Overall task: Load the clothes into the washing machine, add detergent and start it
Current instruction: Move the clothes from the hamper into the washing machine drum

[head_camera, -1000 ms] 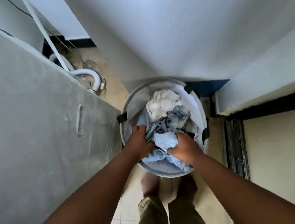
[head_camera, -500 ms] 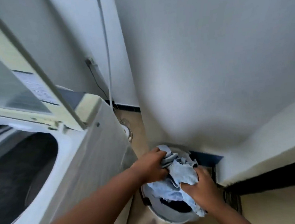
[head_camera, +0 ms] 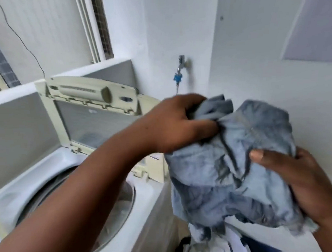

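Observation:
A bundle of pale blue clothes (head_camera: 234, 172) hangs in the air to the right of the washing machine (head_camera: 147, 203). My left hand (head_camera: 179, 124) grips the bundle's top, fingers curled into the cloth. My right hand (head_camera: 296, 177) holds its right side, thumb pressed on the front. The machine is a white top-loader with its cream lid (head_camera: 92, 111) raised, and its drum opening (head_camera: 112, 215) lies under my left forearm. Below the bundle, more clothes (head_camera: 210, 247) show at the bottom edge, white and blue.
A wall tap (head_camera: 182, 65) with a blue tag sits on the white wall behind the bundle. A thin black cable (head_camera: 26, 49) runs down the wall behind the machine. A grey ledge and a window frame (head_camera: 92, 28) stand at the back.
Both hands lifted the blue bundle up out of the basket to chest height beside the machine. The view swung up from the floor to the open machine and wall.

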Demonstrator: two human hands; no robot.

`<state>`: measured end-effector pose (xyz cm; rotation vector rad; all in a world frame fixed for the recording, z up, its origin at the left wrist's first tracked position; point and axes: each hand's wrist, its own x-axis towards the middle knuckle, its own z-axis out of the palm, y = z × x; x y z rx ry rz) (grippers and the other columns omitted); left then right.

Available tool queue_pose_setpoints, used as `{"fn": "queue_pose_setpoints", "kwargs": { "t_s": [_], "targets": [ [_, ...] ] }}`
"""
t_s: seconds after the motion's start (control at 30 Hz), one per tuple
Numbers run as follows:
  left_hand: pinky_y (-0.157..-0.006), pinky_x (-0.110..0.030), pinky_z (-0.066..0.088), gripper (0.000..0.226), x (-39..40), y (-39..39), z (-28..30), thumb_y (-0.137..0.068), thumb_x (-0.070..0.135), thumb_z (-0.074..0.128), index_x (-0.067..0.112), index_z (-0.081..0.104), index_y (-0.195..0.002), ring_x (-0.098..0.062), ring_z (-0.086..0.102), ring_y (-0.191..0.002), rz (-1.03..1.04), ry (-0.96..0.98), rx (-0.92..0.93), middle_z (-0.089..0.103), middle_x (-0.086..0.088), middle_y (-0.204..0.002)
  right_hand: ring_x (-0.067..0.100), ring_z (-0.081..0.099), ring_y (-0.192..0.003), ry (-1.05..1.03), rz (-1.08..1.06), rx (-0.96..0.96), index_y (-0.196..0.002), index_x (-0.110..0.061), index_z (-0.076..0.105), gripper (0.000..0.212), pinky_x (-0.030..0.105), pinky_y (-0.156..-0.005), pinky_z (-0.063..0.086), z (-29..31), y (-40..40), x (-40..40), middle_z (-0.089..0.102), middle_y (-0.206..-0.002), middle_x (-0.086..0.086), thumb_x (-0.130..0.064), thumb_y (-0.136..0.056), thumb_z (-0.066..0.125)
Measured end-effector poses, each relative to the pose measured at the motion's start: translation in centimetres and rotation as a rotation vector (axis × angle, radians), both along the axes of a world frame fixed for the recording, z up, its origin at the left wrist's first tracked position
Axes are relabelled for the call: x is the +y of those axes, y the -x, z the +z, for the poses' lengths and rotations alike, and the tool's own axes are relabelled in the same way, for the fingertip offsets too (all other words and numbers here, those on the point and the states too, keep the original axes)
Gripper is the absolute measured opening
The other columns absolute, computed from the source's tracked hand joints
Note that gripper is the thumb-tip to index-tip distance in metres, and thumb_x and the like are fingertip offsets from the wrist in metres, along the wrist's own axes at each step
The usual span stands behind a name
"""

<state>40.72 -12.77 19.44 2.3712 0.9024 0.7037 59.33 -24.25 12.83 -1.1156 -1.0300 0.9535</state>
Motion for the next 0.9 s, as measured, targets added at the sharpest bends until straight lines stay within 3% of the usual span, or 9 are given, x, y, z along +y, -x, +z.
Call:
{"fn": "queue_pose_setpoints", "kwargs": {
  "t_s": [0.07,0.1,0.2,0.3,0.53,0.63,0.77,0.9],
  "targets": [
    [-0.078,-0.036,0.055,0.037,-0.4,4.1,3.0,-0.073,0.046,0.061,0.029,0.065,-0.105,-0.008,0.066,-0.086,0.008,-0.086,-0.077,0.07,0.009,-0.095,0.016,0.071,-0.055,-0.08,0.074,0.038,-0.063,-0.006,0.075,0.028,0.017,-0.049,0.052,2.6,3.8,0.8,0.073,-0.062,0.008,-0.033,-0.056,0.072],
    [-0.079,-0.037,0.055,0.037,-0.4,5.8,4.0,-0.074,0.045,0.061,0.028,0.065,-0.106,-0.008,0.066,-0.087,0.017,-0.12,-0.111,0.07,0.009,-0.096,0.02,0.073,-0.065,-0.113,0.116,0.064,-0.072,-0.005,0.076,0.028,0.02,-0.056,0.055,3.5,5.4,1.3,0.074,-0.072,0.013,-0.029,-0.059,0.069],
    [-0.08,-0.04,0.055,0.036,0.2,11.9,6.8,-0.076,0.043,0.062,0.025,0.066,-0.107,-0.01,0.067,-0.09,0.063,-0.203,-0.209,0.07,0.006,-0.097,0.038,0.065,-0.107,-0.219,0.216,0.145,-0.115,0.0,0.065,0.063,0.046,-0.094,0.05,6.0,11.9,3.9,0.067,-0.114,0.023,-0.03,-0.061,0.077],
    [-0.076,-0.044,0.055,0.032,1.3,17.2,8.4,-0.08,0.04,0.063,0.021,0.066,-0.106,-0.016,0.067,-0.088,0.082,-0.286,-0.261,0.069,0.003,-0.094,0.04,0.059,-0.116,-0.317,0.279,0.249,-0.124,0.0,0.059,0.064,0.055,-0.104,0.039,7.6,17.7,6.4,0.061,-0.125,0.022,-0.025,-0.068,0.076],
    [-0.073,-0.047,0.052,0.034,5.4,27.4,8.0,-0.082,0.037,0.063,0.012,0.065,-0.105,-0.022,0.065,-0.086,0.116,-0.355,-0.337,0.068,-0.005,-0.092,0.04,0.061,-0.113,-0.319,0.229,0.253,-0.121,0.001,0.061,0.047,0.054,-0.102,0.043,8.6,28.2,11.8,0.063,-0.122,0.023,-0.016,-0.077,0.068],
    [-0.074,-0.043,0.052,0.033,7.6,30.0,6.1,-0.081,0.037,0.063,0.014,0.065,-0.103,-0.018,0.065,-0.086,0.146,-0.304,-0.334,0.069,-0.002,-0.091,0.035,0.066,-0.105,-0.273,0.209,0.236,-0.115,0.0,0.065,0.04,0.044,-0.088,0.053,7.5,31.0,13.6,0.069,-0.113,0.02,-0.012,-0.077,0.066],
    [-0.073,-0.032,0.051,0.031,10.7,32.0,2.0,-0.076,0.045,0.062,0.024,0.064,-0.099,-0.007,0.063,-0.083,0.212,-0.191,-0.325,0.068,0.008,-0.089,0.03,0.071,-0.093,-0.182,0.176,0.193,-0.104,-0.002,0.07,0.036,0.036,-0.075,0.056,4.8,32.9,16.0,0.074,-0.1,0.015,-0.014,-0.069,0.07],
    [-0.079,-0.038,0.053,0.046,13.6,32.8,-3.7,-0.072,0.052,0.057,0.019,0.065,-0.104,-0.012,0.065,-0.09,0.278,-0.086,-0.264,0.07,0.003,-0.097,0.034,0.071,-0.092,-0.013,0.169,0.104,-0.1,-0.003,0.071,0.033,0.045,-0.081,0.057,0.0,33.4,19.0,0.074,-0.097,0.016,-0.012,-0.068,0.074]
  ]
}}
